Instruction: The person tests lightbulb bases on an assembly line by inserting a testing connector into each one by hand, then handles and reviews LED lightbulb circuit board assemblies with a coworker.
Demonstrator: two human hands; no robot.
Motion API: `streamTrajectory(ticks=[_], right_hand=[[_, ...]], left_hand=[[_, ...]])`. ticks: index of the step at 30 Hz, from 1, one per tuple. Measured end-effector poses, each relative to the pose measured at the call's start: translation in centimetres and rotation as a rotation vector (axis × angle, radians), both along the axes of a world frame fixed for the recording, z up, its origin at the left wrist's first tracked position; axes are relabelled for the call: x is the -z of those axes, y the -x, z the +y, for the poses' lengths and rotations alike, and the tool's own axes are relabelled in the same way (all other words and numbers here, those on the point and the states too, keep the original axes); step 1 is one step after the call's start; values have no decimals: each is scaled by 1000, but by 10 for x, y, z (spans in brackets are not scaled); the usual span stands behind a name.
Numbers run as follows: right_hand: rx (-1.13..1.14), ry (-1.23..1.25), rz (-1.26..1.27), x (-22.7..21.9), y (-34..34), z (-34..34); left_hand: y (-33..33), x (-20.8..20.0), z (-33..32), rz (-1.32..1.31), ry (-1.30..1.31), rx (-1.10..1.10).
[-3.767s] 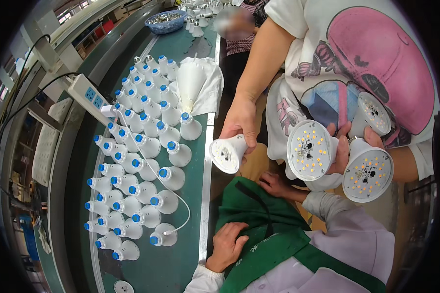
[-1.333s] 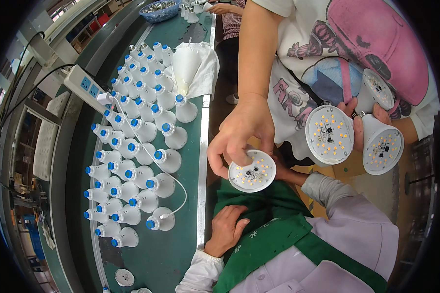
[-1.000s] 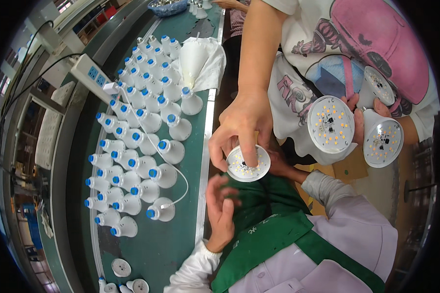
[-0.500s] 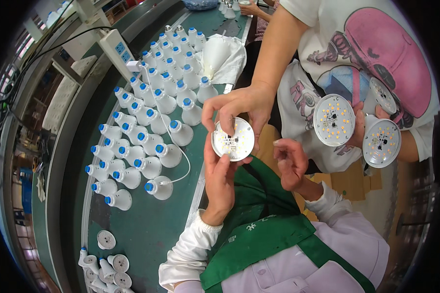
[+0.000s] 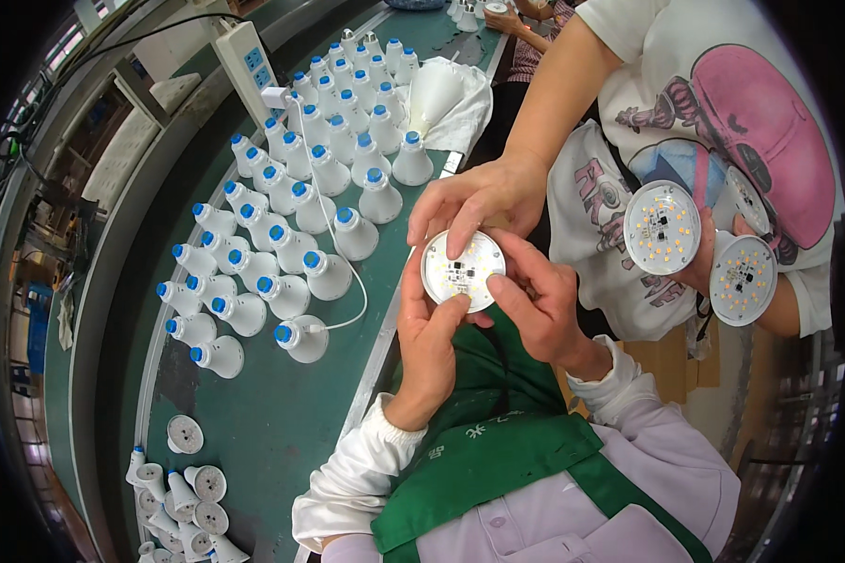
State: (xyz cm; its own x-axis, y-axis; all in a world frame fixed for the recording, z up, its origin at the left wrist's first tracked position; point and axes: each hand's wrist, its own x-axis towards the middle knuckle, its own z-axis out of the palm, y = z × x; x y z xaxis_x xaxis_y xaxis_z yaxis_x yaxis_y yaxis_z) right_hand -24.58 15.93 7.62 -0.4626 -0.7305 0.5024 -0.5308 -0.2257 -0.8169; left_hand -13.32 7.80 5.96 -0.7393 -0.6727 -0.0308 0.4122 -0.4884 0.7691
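Between my hands is a round white LED bulb (image 5: 480,266), its open face up and its board of yellow LEDs and black chips showing. My left hand (image 5: 424,342) grips its left rim, thumb on the lower edge. My right hand (image 5: 546,302) closes on the right rim, thumb against the edge. A co-worker's hand (image 5: 498,190) reaches in from above, one finger on the board. The bulb's underside is hidden. At the right, the co-worker's other hand (image 5: 695,267) holds several similar bulbs (image 5: 662,228).
Several white bulb bodies with blue caps (image 5: 329,277) stand in rows on the green bench (image 5: 282,427). A white cable (image 5: 333,225) runs among them from a power strip (image 5: 246,73). Loose bulb bodies (image 5: 209,483) lie at the lower left. A white cloth (image 5: 469,117) lies at the back.
My right hand has moved in from the right and taken hold of the bulb's rim. The co-worker's fingers have shifted, and the bulb is slightly to the right in view.
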Motion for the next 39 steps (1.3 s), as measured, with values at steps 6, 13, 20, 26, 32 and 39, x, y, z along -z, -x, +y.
streamTrajectory(ticks=[6, 13, 20, 26, 32, 39], right_hand=[[11, 16, -19, 3, -1, -2], [-30, -114, -196, -6, -4, 4], [-97, -156, -495, -5, -4, 6], [-116, -156, -630, -4, -8, 9], [-164, -174, -703, 7, -9, 5], [-165, -183, -709, -6, -11, 1]], left_hand=[[-2, 4, 1, 48, -15, 15], [-5, 6, 4, 34, -36, 59], [-4, 5, 5, 8, -55, 68], [-7, 4, 9, -63, -33, 60], [-10, 10, 9, -134, -37, 6], [-10, 4, 6, -107, -65, 61]])
